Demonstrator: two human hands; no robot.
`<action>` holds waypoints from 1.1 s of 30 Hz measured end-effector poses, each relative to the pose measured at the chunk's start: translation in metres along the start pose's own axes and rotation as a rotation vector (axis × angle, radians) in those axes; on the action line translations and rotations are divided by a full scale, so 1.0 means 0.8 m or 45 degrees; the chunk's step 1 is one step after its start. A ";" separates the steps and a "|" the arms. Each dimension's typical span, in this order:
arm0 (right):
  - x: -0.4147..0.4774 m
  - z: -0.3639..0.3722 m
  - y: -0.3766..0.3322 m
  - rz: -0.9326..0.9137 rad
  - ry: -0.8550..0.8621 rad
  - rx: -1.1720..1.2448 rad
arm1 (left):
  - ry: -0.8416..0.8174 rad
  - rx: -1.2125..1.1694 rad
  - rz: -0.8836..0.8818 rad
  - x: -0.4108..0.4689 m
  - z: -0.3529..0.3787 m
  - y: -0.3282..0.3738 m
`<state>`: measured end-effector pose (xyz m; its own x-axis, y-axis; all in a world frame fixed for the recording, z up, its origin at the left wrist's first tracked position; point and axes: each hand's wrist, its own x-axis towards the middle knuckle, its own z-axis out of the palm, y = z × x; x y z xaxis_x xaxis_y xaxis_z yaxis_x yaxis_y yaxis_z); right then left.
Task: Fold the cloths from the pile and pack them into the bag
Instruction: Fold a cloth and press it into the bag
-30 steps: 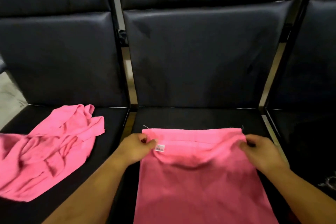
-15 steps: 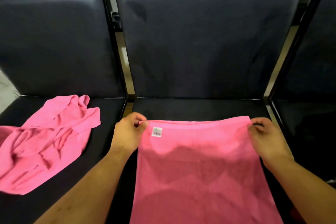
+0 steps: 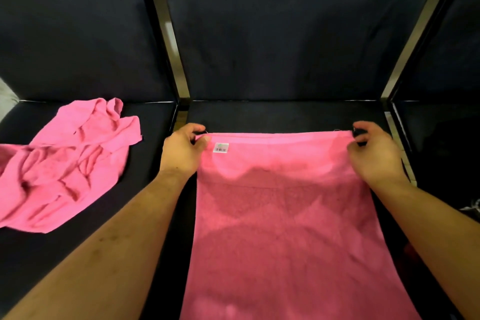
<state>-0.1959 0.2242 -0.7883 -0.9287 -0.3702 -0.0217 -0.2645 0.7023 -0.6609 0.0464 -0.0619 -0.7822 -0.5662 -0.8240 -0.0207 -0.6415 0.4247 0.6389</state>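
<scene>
You are pinching the far edge of a flat pink terry cloth that is lying spread across the middle black padded seat in the lower centre of the frame. Your left hand is gripping the cloth's far left corner between thumb and fingers, just beside a small white sewn-in label. Your right hand is closing on the far right corner in the same way, its fingertips curling over the edge. Between your hands the far edge is running taut and straight, and the rest of the cloth is reaching toward you past the bottom of the frame.

On the neighbouring black seat at the left of the frame, a crumpled pile of pink cloths is sitting in loose folds, well apart from your left hand. Dark seat backs are filling the upper frame, with shiny metal frame bars showing between them.
</scene>
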 end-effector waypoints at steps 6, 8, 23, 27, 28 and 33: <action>-0.003 0.002 -0.001 -0.046 -0.044 -0.050 | -0.066 0.067 0.012 0.003 0.003 -0.004; -0.002 0.001 0.002 -0.025 -0.017 -0.027 | -0.051 0.082 0.003 0.002 0.003 -0.003; 0.008 -0.021 0.002 0.036 -0.051 -0.145 | -0.047 -0.120 0.076 0.004 -0.023 0.019; 0.001 -0.064 -0.029 0.033 0.148 0.105 | 0.059 -0.319 0.184 -0.002 -0.056 0.044; -0.003 -0.078 -0.041 0.013 0.174 0.154 | 0.082 -0.363 0.208 -0.006 -0.070 0.054; -0.025 -0.179 -0.131 -0.184 0.352 0.441 | 0.289 -0.494 0.361 -0.036 -0.186 0.133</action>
<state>-0.1871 0.2451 -0.6108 -0.9355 -0.2405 0.2587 -0.3377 0.3940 -0.8548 0.0713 -0.0486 -0.5991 -0.5359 -0.7756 0.3337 -0.2162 0.5081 0.8337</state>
